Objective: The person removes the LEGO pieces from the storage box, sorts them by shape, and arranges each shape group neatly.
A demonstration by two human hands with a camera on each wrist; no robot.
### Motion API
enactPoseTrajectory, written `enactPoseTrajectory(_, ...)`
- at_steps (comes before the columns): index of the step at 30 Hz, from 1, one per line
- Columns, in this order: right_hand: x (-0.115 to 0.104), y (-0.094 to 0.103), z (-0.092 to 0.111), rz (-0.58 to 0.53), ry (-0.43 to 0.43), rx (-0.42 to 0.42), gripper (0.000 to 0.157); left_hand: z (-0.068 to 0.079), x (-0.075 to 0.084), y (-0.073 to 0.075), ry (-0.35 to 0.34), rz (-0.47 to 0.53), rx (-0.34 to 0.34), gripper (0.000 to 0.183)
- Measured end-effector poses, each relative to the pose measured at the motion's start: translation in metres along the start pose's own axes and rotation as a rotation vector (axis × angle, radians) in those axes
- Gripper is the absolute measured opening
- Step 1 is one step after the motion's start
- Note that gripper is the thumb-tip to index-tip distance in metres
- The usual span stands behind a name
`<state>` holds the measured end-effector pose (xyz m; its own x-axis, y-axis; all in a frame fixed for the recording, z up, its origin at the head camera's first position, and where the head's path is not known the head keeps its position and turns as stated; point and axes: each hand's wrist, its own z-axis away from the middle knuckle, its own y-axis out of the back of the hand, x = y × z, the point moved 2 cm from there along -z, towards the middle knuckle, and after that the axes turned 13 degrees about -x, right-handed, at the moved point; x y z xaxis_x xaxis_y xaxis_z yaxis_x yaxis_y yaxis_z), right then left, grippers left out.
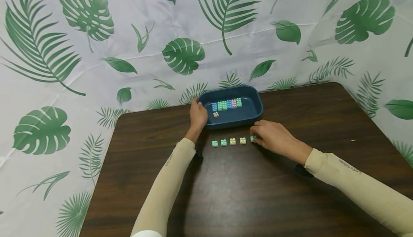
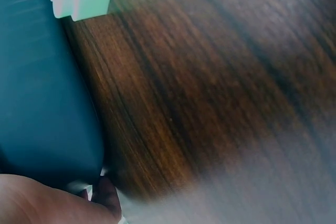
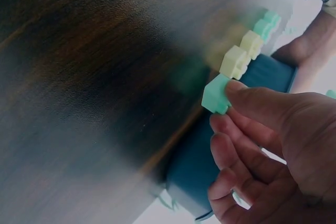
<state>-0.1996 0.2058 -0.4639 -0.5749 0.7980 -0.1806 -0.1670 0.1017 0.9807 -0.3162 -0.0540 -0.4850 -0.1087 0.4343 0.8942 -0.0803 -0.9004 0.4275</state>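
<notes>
My left hand (image 1: 198, 115) grips the left end of a dark blue tray (image 1: 235, 124), its thumb and a finger at the corner in the left wrist view. My right hand (image 1: 274, 137) pinches a green toy building brick (image 3: 214, 95) between thumb and forefinger, at the right end of a row in front of the tray. To its left, along that row, stand two pale yellow bricks (image 1: 237, 141) and two green bricks (image 1: 219, 143). Inside the tray, blue, green and pink bricks (image 1: 227, 104) form a line, with a peach brick (image 1: 216, 114) in front of them.
The dark wood table (image 1: 245, 194) reaches back to a white leaf-print cloth (image 1: 155, 72) hanging behind the tray. A tiny pale speck (image 1: 353, 141) lies on the tabletop at the right.
</notes>
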Motion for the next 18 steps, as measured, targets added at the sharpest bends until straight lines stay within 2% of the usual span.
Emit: enactPoseTrajectory(18,0.0041,-0.0069,-0.0033,0.005,0.000,-0.010,0.016,-0.0012,0.0000,0.0004,-0.012,0.010,-0.007,0.049)
